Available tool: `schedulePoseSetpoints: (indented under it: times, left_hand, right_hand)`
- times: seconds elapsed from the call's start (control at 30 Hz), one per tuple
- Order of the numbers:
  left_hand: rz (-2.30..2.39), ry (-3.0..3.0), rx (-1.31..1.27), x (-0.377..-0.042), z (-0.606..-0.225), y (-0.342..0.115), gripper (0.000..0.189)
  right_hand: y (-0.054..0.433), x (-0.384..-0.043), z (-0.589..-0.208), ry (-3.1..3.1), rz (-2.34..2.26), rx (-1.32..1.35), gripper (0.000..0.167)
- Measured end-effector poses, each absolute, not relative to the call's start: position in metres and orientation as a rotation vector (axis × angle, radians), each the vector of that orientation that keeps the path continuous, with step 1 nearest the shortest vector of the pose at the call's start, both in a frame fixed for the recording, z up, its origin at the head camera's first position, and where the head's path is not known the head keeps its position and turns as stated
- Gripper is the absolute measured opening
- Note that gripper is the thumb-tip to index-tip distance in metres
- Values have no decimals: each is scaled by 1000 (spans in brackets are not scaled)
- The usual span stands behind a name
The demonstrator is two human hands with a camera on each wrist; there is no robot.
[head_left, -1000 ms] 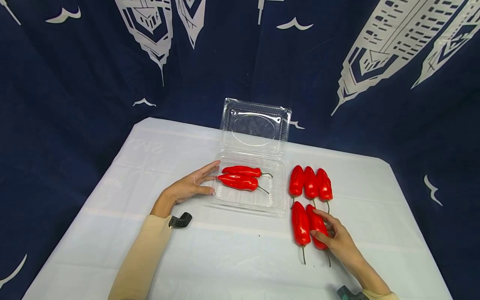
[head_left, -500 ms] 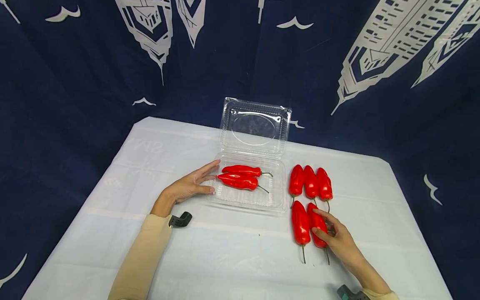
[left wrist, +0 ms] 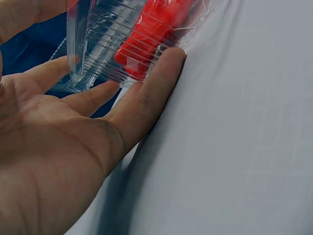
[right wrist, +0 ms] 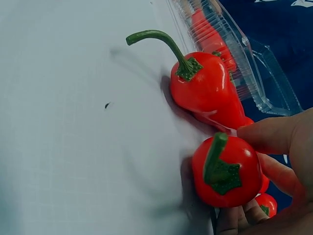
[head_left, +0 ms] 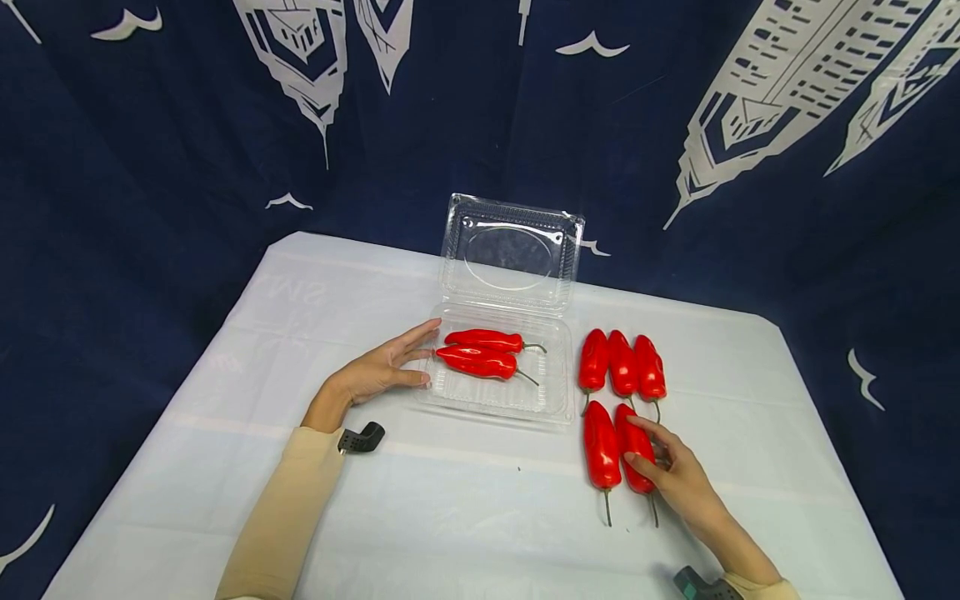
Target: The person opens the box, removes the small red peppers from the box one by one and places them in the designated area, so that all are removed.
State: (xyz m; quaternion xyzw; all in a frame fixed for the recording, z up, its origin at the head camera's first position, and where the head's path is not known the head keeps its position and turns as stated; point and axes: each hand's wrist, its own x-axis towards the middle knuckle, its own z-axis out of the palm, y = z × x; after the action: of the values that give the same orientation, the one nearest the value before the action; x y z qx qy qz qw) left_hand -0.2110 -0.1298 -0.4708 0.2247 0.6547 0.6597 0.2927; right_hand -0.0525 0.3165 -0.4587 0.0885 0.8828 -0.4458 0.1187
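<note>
One pepper [head_left: 632, 440] in right hand [head_left: 678, 477]

The person's left sleeve [head_left: 273, 521] is long and beige, its cloth plain and matte with soft creases, ending in a snug cuff [head_left: 318, 435]. At that cuff sits a small black wrist device [head_left: 362, 438], bent like an elbow, with tiny dots on the part nearest the cloth. On the right, only the end of a matching beige sleeve [head_left: 761, 588] shows at the near side; beside it is a dark wrist unit [head_left: 708, 588] with a green patch [head_left: 688, 590] towards its left. Left grip [head_left: 377, 372] and right grip [head_left: 678, 477] are bare.
</note>
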Motion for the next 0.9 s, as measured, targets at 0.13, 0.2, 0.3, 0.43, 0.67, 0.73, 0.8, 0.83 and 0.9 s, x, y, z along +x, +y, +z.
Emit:
schedulePoseSetpoints:
  times: [0.13, 0.2, 0.3, 0.43, 0.67, 0.73, 0.8, 0.83, 0.9]
  left_hand:
    - [1758, 1747, 603, -211, -471, -130, 94]
    - [1758, 1747, 606, -211, -471, -130, 94]
    - [1756, 1751, 598, -212, -471, -131, 95]
    - [1748, 1759, 589, -212, -472, -132, 95]
    - [1748, 1757, 582, -212, -472, -132, 96]
    - [1751, 1755, 588, -211, -472, -132, 96]
    - [1753, 1754, 588, -211, -471, -131, 95]
    - [1754, 1754, 588, -211, -471, -131, 95]
    - [1752, 1756, 588, -211, -471, -131, 95]
  right_hand:
    - [317, -52, -458, 2586, -1303, 262, 65]
    - [317, -52, -458, 2581, -1305, 270, 65]
    - [316, -52, -456, 2574, -1313, 284, 65]
    - [316, -51, -452, 2572, -1307, 297, 65]
    - [317, -48, -448, 2588, -1264, 303, 66]
    - [317, -48, -446, 2603, -1253, 300, 67]
    - [318, -48, -445, 2610, -1252, 295, 67]
    - [318, -48, -444, 2615, -1248, 293, 67]
    - [318, -48, -441, 2626, -1241, 293, 68]
